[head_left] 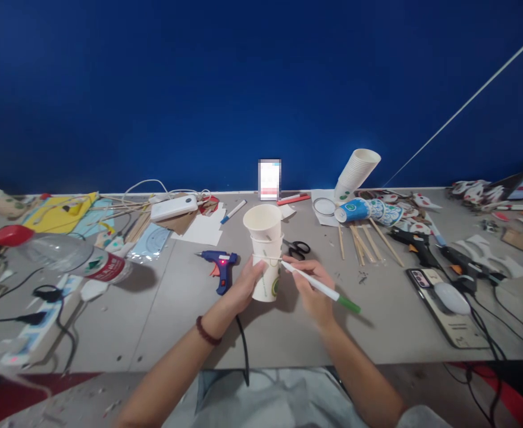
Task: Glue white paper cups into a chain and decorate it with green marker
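Observation:
Several white paper cups (265,276) stand nested upright in front of me, their rims stepped one above another. My left hand (246,286) is closed around the lower cup from the left side. In my right hand (317,291) is a white marker (310,280) with a green rear end, held like a pencil. Its tip points left and meets the cup near a rim; I cannot tell if it presses on the paper. A blue hot glue gun (220,267) lies left of the cups. Black-handled scissors (299,248) lie behind my right hand, partly hidden.
A plastic bottle (69,255) lies tilted over a power strip (42,324) on the left. At the right are a phone (448,321), black glue guns (415,245), wooden sticks (358,242) and a tall leaning cup stack (357,172). A lit phone screen (269,178) stands by the blue wall.

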Tool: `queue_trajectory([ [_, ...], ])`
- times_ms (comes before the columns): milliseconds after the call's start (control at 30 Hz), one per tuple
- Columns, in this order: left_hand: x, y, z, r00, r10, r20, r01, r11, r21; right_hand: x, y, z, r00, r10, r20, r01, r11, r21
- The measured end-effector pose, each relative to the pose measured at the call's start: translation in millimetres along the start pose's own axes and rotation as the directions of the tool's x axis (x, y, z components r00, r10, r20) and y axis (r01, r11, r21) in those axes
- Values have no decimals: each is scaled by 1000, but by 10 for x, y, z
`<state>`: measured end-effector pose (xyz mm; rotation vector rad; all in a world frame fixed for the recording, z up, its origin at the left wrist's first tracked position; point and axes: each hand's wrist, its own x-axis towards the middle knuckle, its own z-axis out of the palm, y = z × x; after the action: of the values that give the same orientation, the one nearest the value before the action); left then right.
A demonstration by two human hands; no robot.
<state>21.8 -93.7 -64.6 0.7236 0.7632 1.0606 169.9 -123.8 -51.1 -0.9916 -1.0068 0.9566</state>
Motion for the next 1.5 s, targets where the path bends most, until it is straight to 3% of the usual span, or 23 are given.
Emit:
queue_trajectory([
  [533,19,-14,-1,999,-44,-11,43,994,-104,23,18,4,999,-36,-21,36,999,-32],
  [967,31,19,-7,990,-70,-125,51,988,-147,-14,91,-9,998,-22,63,26,998,-62],
  [1500,-45,74,60,991,-110,-73,105,992,-76,21,47,-18,997,-44,70,50,995,-90],
])
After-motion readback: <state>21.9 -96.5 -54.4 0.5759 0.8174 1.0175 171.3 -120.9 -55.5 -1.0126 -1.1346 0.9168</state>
